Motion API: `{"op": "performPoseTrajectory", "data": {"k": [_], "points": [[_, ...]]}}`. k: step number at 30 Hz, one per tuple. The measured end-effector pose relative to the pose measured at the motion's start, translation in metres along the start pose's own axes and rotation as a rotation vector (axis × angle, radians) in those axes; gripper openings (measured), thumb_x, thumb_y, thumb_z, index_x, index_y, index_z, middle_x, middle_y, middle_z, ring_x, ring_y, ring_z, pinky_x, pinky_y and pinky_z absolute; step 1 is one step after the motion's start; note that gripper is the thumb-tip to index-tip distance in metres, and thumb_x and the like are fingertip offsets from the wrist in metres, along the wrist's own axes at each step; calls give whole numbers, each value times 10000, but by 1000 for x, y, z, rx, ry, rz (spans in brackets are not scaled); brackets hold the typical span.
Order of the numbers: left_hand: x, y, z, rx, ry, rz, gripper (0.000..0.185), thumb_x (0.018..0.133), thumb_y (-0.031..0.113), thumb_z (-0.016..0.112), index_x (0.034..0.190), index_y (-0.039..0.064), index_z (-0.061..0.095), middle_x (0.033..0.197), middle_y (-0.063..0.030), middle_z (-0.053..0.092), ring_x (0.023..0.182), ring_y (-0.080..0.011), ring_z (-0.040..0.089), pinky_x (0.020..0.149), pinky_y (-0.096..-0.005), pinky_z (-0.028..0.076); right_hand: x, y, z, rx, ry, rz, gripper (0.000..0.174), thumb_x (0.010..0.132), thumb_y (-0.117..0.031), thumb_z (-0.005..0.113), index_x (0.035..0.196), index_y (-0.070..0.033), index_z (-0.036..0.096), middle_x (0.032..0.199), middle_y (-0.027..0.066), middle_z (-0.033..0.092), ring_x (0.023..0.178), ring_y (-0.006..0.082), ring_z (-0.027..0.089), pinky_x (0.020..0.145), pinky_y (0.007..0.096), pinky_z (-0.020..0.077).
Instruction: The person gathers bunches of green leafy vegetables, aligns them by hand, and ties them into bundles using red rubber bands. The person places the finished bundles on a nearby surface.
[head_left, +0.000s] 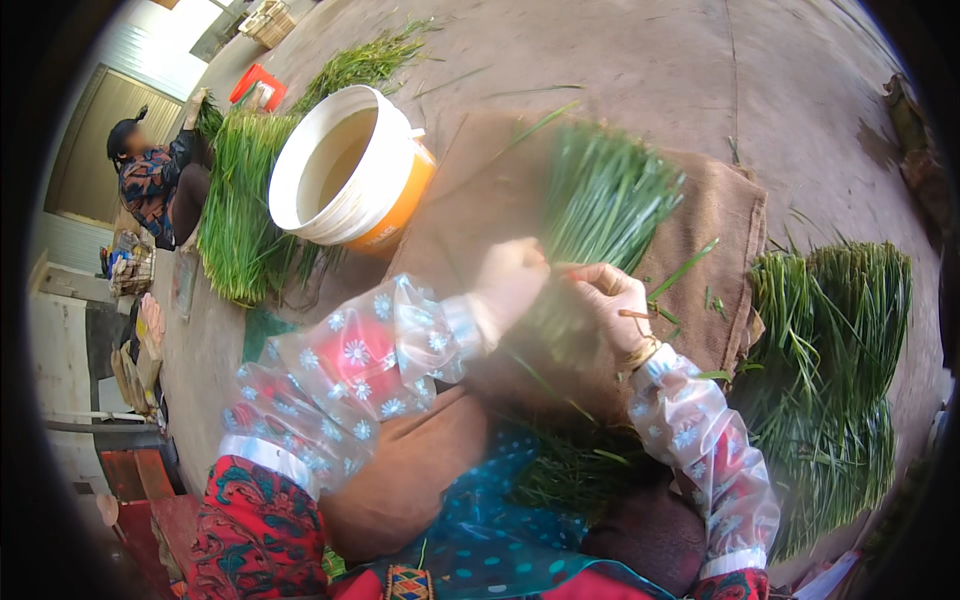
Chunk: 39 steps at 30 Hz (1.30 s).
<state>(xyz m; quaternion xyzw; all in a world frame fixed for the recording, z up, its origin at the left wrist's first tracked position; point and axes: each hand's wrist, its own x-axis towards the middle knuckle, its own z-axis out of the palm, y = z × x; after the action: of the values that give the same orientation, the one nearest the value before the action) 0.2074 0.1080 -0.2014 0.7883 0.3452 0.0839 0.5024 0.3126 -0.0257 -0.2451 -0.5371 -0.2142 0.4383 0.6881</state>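
Observation:
A bundle of long green leaves (611, 199), apparently chives, lies over a brown sackcloth (480, 180) in front of me. My left hand (514, 281) is blurred, its fingers curled at the bundle's near left side. Close beside it, my right hand (611, 300) brings thumb and forefinger together at the bundle's middle. What the fingertips pinch is too blurred to make out. A thin reddish-brown strip (636, 313) crosses the back of my right hand. The bundle's lower end is smeared by motion below the hands.
A white bucket (390, 150) of cloudy liquid stands at left, beside stacked leaves (247, 202). More bundles (825, 375) lie at right, and loose leaves (577, 472) by my lap. Another person (157, 180) sits at far left near a red bucket (262, 86).

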Motion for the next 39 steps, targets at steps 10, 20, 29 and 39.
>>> {"op": "performPoseTrajectory", "data": {"k": [10, 20, 29, 39], "points": [[-11, -64, 9, -194, 281, 83, 272, 850, 63, 537, 1101, -41, 549, 963, -163, 599, 886, -260, 585, 831, -328, 455, 0, 16, 42, -93, -63, -1, 189, 885, -71, 601, 1046, 24, 625, 870, 43, 656, 743, 120, 612, 669, 232, 497], [0, -70, 5, -904, 122, -53, 258, 884, 72, 494, 1128, 16, 555, 1032, -65, 587, 974, -145, 544, 859, -290, 452, 51, 20, 64, -525, -240, -310, 255, 859, -114, 563, 1090, -25, 621, 941, 118, 680, 834, 255, 658, 750, 329, 520], [12, -51, -42, -291, 18, -212, 174, 813, 99, 615, 943, -8, 661, 840, -86, 681, 787, -147, 620, 736, -289, 487, 75, 7, 78, -900, 0, -132, 172, 823, -182, 632, 864, -18, 663, 709, 138, 645, 646, 256, 614, 612, 331, 488], [38, -77, -63, -658, -4, -247, 87, 837, 85, 599, 873, 25, 650, 897, -66, 672, 839, -127, 612, 788, -256, 474, 79, 14, 76, -985, -68, -188, 177, 822, -162, 621, 918, -21, 670, 670, 122, 633, 569, 180, 610, 570, 303, 487]]}}
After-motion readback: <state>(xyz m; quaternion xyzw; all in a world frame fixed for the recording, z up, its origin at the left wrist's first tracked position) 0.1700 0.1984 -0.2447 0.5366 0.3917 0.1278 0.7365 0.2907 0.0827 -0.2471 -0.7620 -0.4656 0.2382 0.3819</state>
